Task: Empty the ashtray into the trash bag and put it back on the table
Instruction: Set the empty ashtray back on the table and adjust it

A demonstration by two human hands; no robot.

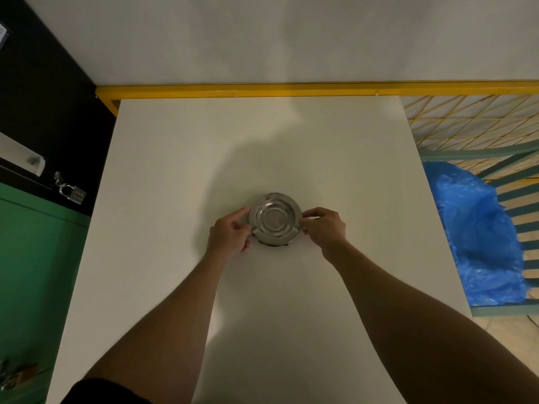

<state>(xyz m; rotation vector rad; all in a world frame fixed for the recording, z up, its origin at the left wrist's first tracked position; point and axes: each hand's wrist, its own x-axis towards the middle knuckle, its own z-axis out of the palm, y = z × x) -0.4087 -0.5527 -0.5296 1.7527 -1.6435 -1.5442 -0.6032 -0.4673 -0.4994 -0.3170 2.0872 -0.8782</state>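
White table [180,176], one ashtray [275,219], one blue trash bag [481,234].
Between the fingertips sits the ashtray on the table: left hand [230,233] and right hand [323,227] each pinch its rim.

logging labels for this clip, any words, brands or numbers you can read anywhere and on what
None can be read.
Combination padlock: dial digits too small and blurred.
Metal ashtray: no marking shows.
Blue trash bag: no print shows.
White table: no text.
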